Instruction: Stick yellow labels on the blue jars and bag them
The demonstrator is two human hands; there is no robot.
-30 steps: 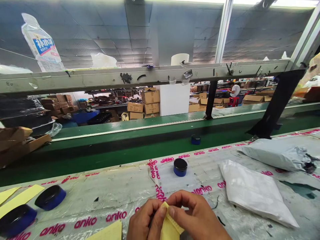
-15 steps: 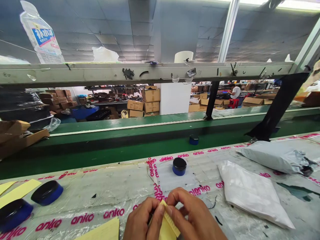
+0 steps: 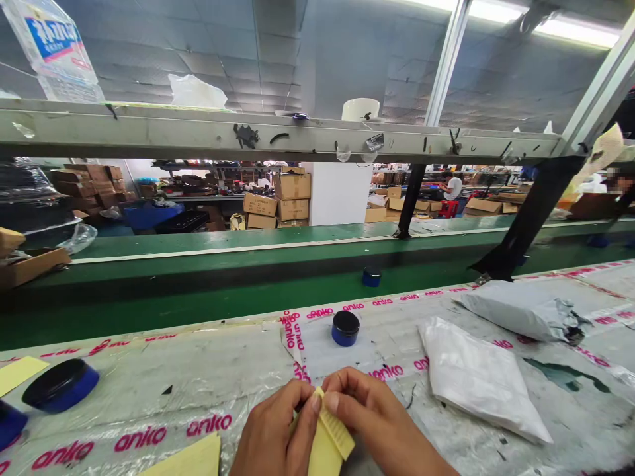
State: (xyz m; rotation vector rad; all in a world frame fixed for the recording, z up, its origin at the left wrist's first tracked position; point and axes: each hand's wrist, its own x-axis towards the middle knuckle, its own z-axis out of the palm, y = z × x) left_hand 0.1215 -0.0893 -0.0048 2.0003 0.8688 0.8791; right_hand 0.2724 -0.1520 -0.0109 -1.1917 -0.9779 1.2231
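Two hands: left hand [image 3: 272,430] and right hand [image 3: 372,413], each pinching a yellow paper slip [image 3: 327,439] between thumb and fingers, held close, seemingly to keep its fold tight, above the near part of the anko-printed bench cover [image 3: 149,357]. Beyond: one blue jar [image 3: 345,328], centre; one white mailer bag [image 3: 479,380], right.

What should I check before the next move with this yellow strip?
1. Left hand and right hand both pinching the yellow paper strip: ok.
2. Blue jar upright, black lid on, beyond the hands: ok.
3. White mailer bag lying apart from the hands: ok.
4. Second blue jar on the green conveyor belt, off the bench: not ok.
5. Strip's underside clean: cannot tell, hidden from view.
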